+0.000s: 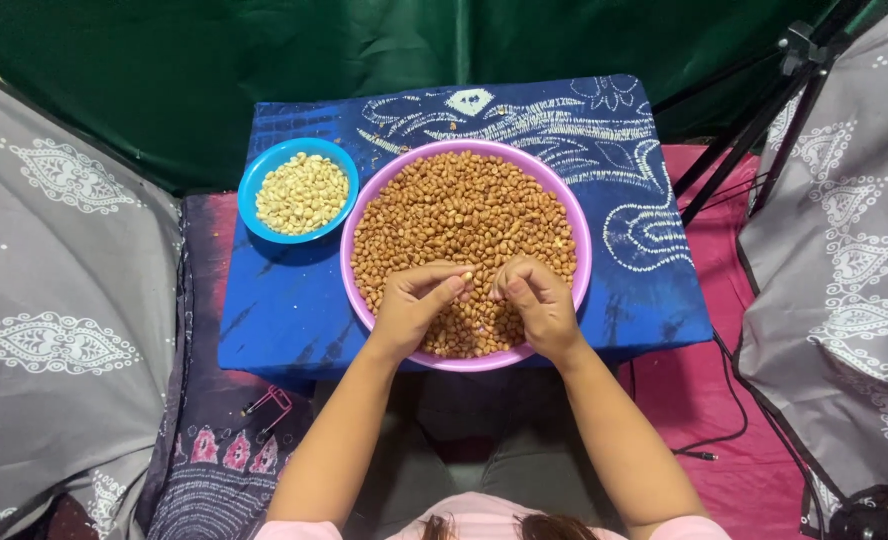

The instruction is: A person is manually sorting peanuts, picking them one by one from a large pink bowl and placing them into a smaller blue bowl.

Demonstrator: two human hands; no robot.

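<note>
I see a single pale, skinned peanut pinched at the fingertips of my left hand, held just above the heap in the wide pink plastic bowl. That hand is closed on the nut between thumb and forefinger. My right hand sits just beside it, fingers curled together over the heap; I cannot tell whether it grips a nut of its own or only rests on the pile.

I judge the nut to be very light, hard and smooth, so it would roll or squirt out of a loose pinch; the sensible hold is across its short width with the fingertip pads, and gently, since a kernel like this tends to split into halves under pressure. Its papery skin would rub off with a twist.

Beneath both hands lies the mass of reddish-brown unpeeled peanuts, filling the bowl almost to the rim. To the left, touching the pink rim, stands a smaller round blue plastic bowl holding cream-coloured peeled peanuts. Both bowls rest on a counter covered with a blue tie-dyed cloth. Grey patterned fabric hangs on either side, and a black tripod stands at the right.
</note>
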